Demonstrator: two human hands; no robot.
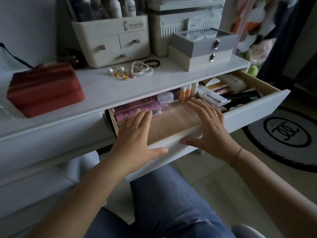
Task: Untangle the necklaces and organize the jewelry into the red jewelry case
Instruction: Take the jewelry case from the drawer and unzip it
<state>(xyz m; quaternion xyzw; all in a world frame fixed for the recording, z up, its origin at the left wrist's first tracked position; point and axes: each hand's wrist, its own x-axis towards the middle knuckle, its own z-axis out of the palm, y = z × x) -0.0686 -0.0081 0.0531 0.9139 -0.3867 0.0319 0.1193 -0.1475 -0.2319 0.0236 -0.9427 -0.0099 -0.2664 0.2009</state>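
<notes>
The red jewelry case [45, 89] lies closed at the left of the white desk top [106, 86]. A tangled pile of jewelry [132, 70], with pearl strands, gold pieces and a dark bead bracelet [152, 63], lies in the middle of the desk top. Both hands rest on the white front of the open drawer [257, 110] below the desk top. My left hand [135, 134] lies flat with straight fingers over the drawer's front edge. My right hand [207, 124] is spread flat beside it, thumb on the front panel. Neither hand holds anything.
The drawer holds pink packets [135, 109], tubes and makeup brushes [236, 95]. A cream drawer organizer [111, 42], a white ribbed box [185, 23] and two stacked grey and cream boxes [204, 48] stand at the back. My jeans-clad legs [171, 203] are below; a round rug [288, 134] lies right.
</notes>
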